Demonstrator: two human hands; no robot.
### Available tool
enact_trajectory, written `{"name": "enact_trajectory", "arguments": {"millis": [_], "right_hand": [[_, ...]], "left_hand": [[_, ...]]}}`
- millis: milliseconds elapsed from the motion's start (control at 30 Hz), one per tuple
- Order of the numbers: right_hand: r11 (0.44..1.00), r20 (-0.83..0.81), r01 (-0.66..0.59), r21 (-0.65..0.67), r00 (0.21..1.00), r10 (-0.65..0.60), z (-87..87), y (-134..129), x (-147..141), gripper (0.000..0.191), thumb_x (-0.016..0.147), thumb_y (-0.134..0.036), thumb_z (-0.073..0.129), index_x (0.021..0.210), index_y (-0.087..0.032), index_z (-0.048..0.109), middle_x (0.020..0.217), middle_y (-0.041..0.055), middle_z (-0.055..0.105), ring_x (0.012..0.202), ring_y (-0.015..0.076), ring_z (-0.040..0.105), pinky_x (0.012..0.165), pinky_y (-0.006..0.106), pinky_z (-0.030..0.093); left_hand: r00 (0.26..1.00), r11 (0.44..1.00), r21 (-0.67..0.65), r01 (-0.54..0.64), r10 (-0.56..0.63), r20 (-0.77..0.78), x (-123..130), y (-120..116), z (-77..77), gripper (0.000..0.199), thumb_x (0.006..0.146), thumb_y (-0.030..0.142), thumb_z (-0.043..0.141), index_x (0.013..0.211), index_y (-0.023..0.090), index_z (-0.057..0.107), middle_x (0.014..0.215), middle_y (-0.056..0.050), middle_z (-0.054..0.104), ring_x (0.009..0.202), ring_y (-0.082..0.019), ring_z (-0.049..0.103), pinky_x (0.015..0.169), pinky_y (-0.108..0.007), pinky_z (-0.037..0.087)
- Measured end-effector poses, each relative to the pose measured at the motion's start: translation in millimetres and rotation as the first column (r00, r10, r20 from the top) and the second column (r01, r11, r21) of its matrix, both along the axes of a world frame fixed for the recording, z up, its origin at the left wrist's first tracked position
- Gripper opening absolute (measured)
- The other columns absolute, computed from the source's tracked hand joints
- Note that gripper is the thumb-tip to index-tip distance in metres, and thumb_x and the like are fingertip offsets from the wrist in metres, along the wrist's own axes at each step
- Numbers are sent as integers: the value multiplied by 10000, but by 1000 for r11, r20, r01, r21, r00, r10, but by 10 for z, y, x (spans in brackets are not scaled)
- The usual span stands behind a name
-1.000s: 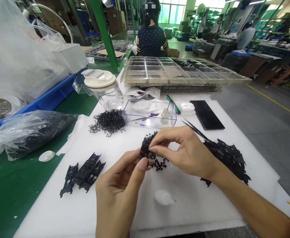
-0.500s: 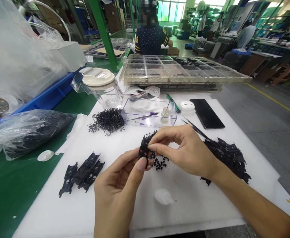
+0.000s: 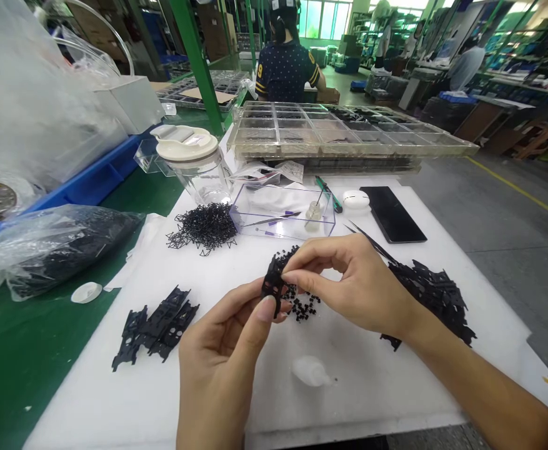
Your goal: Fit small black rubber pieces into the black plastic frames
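Observation:
My left hand [image 3: 229, 350] holds a black plastic part [image 3: 272, 284] upright between thumb and fingers over the white board. Thumb and index finger of my right hand [image 3: 348, 281] are pinched at the upper right edge of that part; whether a tiny piece sits between them is too small to tell. Just behind the hands lies a scatter of tiny black pieces [image 3: 305, 307]. Several flat black parts [image 3: 156, 326] rest to the left, and a bigger pile of black parts [image 3: 435, 300] lies beside my right forearm.
A heap of black wire-like pieces [image 3: 203, 226], a clear box [image 3: 283, 212], a lidded jug [image 3: 189, 156], a phone [image 3: 392, 214], tweezers [image 3: 372, 240] and a small white bottle [image 3: 311, 371] surround the hands. Behind stands a compartment tray [image 3: 348, 150]; a person [image 3: 285, 72] sits beyond.

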State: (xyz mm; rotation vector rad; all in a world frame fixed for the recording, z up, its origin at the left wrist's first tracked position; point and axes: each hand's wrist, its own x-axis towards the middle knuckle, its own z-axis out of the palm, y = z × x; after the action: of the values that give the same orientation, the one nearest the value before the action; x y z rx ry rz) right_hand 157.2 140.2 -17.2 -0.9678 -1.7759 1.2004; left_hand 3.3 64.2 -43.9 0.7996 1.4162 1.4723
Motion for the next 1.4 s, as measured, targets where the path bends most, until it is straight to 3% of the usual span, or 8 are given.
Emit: {"name": "enact_trajectory", "arguments": {"millis": [233,433,633,867,1067,1233,1400], "right_hand": [[1000,19,8,8,1000,-8,21,-4,5,62,875,-141,753,854,-126,809,797,6,784,728,100,700,642,169,563],[1000,24,-4,11,1000,3,24,-13,-1,58,872,-131,755,844,-122,805,792,8,783,724,105,705,644,180,566],[1000,30,3,22,1000,-4,21,-17,-2,61,873,-125,753,845,-129,807,802,7,785,742,110,710,651,183,565],[1000,33,3,23,999,-3,24,-17,2,67,880,-130,752,845,-139,808,806,3,784,736,111,707,646,191,569],[999,36,10,32,999,-11,20,-19,0,72,886,-140,748,848,-132,809,806,6,784,739,110,708,659,191,570],[999,38,5,49,999,-7,8,-26,-3,63,879,-135,752,847,-141,806,810,9,784,747,127,710,668,218,573],[998,48,-6,61,999,3,7,-24,4,72,888,-137,743,850,-151,803,823,18,785,762,148,714,677,249,572]], "left_hand": [[1000,1000,15,11,-11,10,-6,2,-19,280,829,440,823,993,213,816,874,-21,813,856,-185,752,795,-209,603],[991,991,32,130,-130,-1,-114,-2,-121,228,906,404,762,1079,259,794,1007,1,815,976,-183,740,887,-218,590],[998,997,40,67,-66,-15,-73,-11,-93,232,885,413,782,1041,243,803,988,-11,815,952,-184,743,865,-210,591],[996,996,34,83,-83,-15,-69,-1,-71,221,883,404,785,1033,244,809,977,-14,812,940,-188,748,854,-223,593],[998,998,35,43,-41,-38,-19,-6,-5,206,857,409,807,971,237,819,922,-7,817,883,-151,740,813,-160,574],[992,992,46,120,-118,-41,-80,-1,-66,190,888,408,784,1017,271,809,970,13,819,902,-119,727,838,-130,554],[993,993,42,111,-108,-50,-92,-3,-65,167,890,382,786,1001,259,809,970,5,821,922,-134,737,852,-143,560]]}}
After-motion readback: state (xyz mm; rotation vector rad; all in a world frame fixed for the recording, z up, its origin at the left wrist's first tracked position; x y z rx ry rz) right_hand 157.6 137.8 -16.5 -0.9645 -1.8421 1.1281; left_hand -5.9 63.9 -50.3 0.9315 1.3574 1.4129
